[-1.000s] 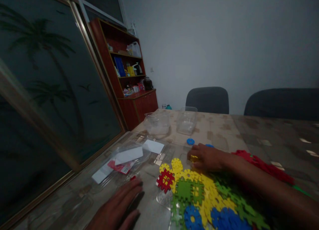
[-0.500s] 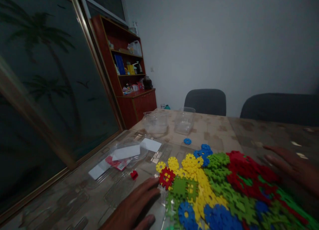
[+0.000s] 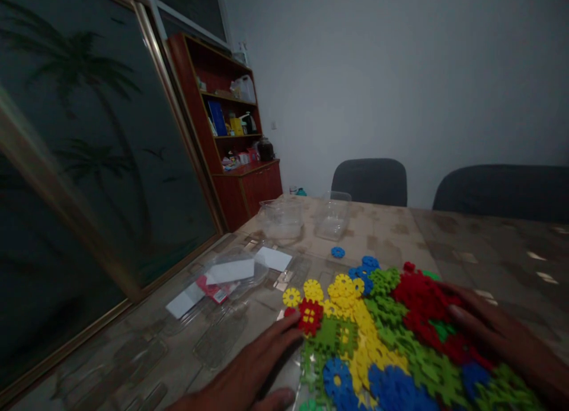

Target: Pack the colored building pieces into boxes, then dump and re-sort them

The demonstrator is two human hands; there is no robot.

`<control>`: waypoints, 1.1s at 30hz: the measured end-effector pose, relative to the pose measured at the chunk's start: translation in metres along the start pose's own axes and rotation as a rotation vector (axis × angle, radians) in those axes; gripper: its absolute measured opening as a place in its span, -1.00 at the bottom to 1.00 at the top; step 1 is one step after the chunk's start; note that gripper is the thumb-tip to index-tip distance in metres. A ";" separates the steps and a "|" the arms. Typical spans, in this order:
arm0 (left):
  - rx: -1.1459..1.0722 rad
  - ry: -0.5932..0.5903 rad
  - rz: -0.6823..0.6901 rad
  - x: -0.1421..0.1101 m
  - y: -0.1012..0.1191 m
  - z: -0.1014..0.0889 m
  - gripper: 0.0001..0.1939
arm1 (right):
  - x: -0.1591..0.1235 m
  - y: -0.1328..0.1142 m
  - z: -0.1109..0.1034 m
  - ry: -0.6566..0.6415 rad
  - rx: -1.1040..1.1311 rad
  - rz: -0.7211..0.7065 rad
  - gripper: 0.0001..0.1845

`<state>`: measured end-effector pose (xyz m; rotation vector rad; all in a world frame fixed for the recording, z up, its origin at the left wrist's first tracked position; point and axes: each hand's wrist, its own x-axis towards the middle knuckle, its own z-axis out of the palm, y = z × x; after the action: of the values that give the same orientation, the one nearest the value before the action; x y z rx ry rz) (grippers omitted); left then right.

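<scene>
"Is either grip holding anything?"

"No. The left grip (image 3: pixel 249 369) lies open, fingers against a red piece (image 3: pixel 310 316) at the near-left of the interlocking plastic pieces (image 3: pixel 368 340); the right grip (image 3: pixel 498 334) spreads flat over their red patch, on the surface (image 3: pixel 377 233)."

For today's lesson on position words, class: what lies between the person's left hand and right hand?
The head view shows interlocking red, yellow, green and blue plastic pieces between the left hand and the right hand.

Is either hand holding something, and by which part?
Neither seems to grip anything: the left hand touches a red plastic block, the right hand lies on red blocks.
</scene>
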<state>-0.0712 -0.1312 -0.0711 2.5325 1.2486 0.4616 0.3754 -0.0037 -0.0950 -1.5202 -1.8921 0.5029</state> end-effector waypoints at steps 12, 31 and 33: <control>-0.011 -0.079 0.204 0.024 -0.004 0.011 -0.17 | 0.042 -0.008 -0.003 -0.009 0.027 0.080 -0.20; -0.160 0.178 0.248 0.091 0.015 0.040 -0.16 | -0.022 -0.117 0.009 -0.561 0.165 -0.190 -0.26; -0.141 0.142 0.311 0.074 0.009 0.033 -0.13 | -0.050 -0.097 -0.003 -0.510 0.072 -0.250 -0.26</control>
<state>-0.0095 -0.0805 -0.0857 2.6161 0.8301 0.7800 0.3142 -0.0772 -0.0415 -1.1547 -2.3772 0.8938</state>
